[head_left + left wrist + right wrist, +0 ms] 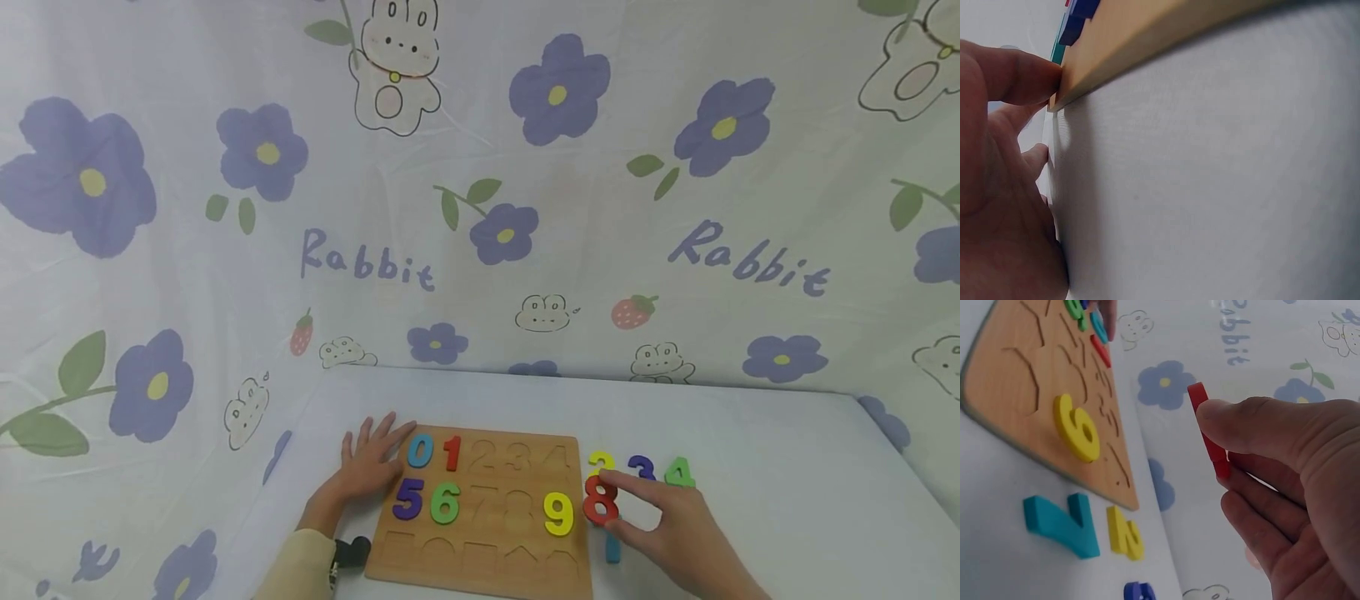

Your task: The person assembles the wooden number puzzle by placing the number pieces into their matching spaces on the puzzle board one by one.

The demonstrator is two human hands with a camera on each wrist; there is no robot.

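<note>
A white cloth point(600, 275) printed with purple flowers, rabbits and the word "Rabbit" hangs behind a white table point(795, 500). In the head view, a wooden board point(487, 533) lies on the table, carrying the 0 point(411, 452), 1 point(452, 454), 5 point(408, 500), 6 point(441, 493) and 9 point(562, 517). Other recesses show bare wood. The left hand point(371, 462), below a beige sleeve point(298, 567), rests at the board's left edge with its fingers spread, gripping nothing. The right hand point(671, 517) pinches the red 8 point(600, 498) between thumb and fingers, near the board's right edge. Beyond the board lie the yellow 2 point(602, 460), purple 3 point(642, 467) and green 4 point(680, 475), with the blue 7 point(612, 548) nearer the person.

In the left wrist view, the left thumb touches the board's edge; the other fingers are partly hidden.

In the right wrist view, the 8 appears edge-on in the pinch, apart from the board, its lower end at the fingertips point(1235, 497). The 7 and 2 lie on the table just beside the board; the 3 is cut off by the frame.
</note>
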